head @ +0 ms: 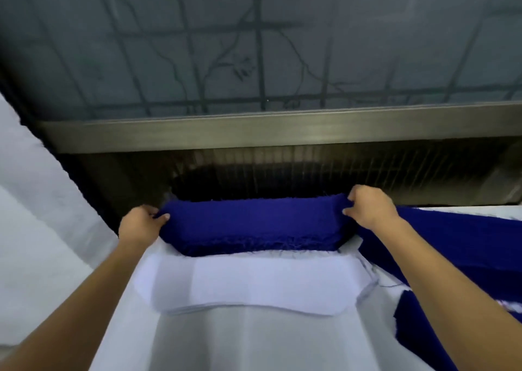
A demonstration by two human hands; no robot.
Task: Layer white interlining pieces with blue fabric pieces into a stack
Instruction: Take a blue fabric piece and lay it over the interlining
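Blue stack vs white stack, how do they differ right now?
The blue stack is gripped at its ends by the left hand and right hand; the white stack lies untouched. The blue stack sits farther from the person, the white stack nearer. The blue stack's near edge is frayed; the white stack's is clean. Both are long, layered piles.

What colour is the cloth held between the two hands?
The cloth is deep blue; the head view shows it.
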